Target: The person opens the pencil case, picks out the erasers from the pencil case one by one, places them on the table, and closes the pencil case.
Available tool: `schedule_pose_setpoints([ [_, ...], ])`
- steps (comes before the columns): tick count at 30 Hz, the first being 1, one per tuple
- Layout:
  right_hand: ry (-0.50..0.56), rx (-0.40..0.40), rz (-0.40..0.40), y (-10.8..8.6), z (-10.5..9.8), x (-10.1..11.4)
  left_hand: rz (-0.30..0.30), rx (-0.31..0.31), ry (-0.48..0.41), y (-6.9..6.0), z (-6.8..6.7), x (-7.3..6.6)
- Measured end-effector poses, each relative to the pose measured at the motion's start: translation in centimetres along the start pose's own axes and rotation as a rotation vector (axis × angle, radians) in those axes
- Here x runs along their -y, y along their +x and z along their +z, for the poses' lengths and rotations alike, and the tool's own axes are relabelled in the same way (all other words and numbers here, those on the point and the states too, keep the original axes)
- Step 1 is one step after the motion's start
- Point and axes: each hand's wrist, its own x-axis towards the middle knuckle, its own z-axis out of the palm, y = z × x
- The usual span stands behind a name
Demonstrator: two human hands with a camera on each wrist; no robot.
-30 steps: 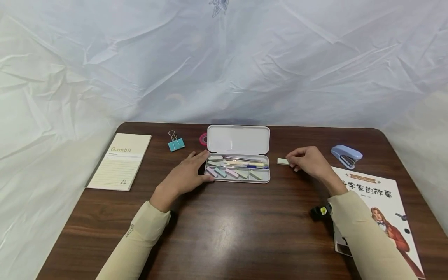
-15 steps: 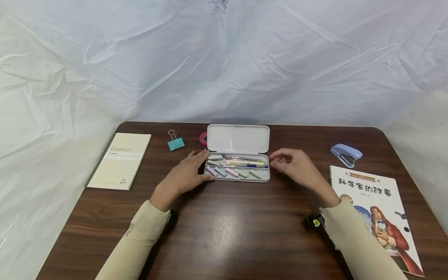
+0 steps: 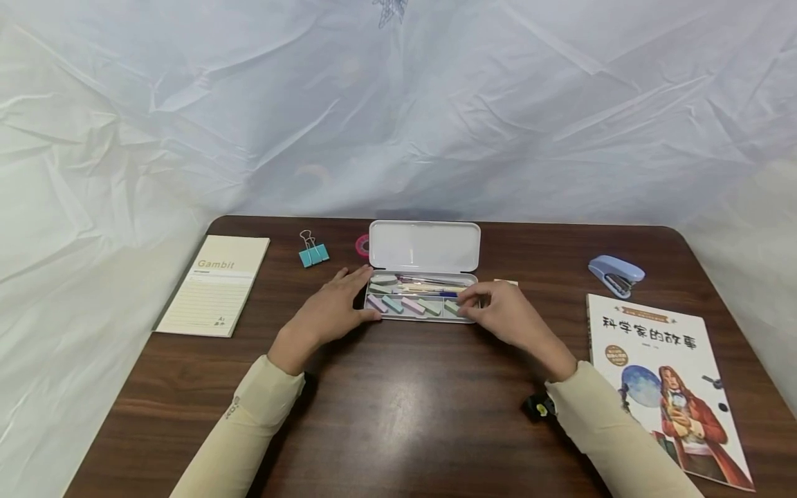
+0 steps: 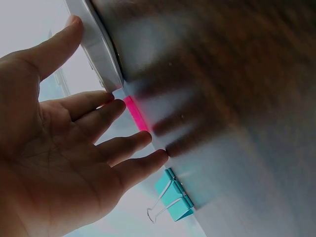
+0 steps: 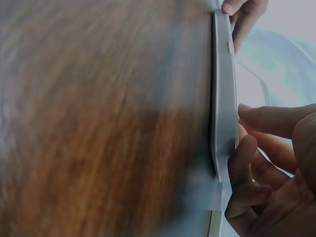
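A white pencil case [image 3: 423, 247] lies with its lid raised in the middle of the table. Pens [image 3: 436, 285] fill its back compartment, and several small pastel blocks, like erasers, lie along the front. My left hand [image 3: 333, 304] is spread around the case's left end, thumb at the front corner. My right hand [image 3: 501, 311] reaches over the right end, thumb and forefinger close together at a pale green block [image 3: 452, 306]. In the right wrist view, the rim hides whether they pinch it. Another pale block [image 5: 215, 224] lies on the table beside the right hand.
A teal binder clip [image 3: 313, 255] and a pink round thing [image 3: 362, 245], partly hidden by the case, lie to the left. Further left is a notebook [image 3: 212, 287]. On the right are a blue stapler [image 3: 616, 273] and a picture book [image 3: 672, 387].
My right hand has moved left from the pale block on the table, letting go of it, to the right compartment of the pencil case. The left hand stays put.
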Motion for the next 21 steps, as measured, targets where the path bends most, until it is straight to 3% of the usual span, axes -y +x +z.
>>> schedule_pose_setpoints([
  [5, -0.047, 0.0, 0.031, 0.0, 0.2, 0.3, -0.02, 0.027, -0.011, -0.9, -1.3, -1.6],
  [12, -0.122, -0.025, 0.041, 0.0, 0.6, 0.3, -0.034, 0.019, -0.006, -1.1, -1.1, -1.8],
  [18, -0.113, -0.04, 0.03, -0.1, 0.9, 0.2, -0.048, 0.029, 0.012, -1.1, -1.2, -2.0],
  [21, -0.106, -0.056, 0.007, 0.2, 1.3, -1.0, -0.045, 0.026, 0.014, -1.1, -1.2, -2.1],
])
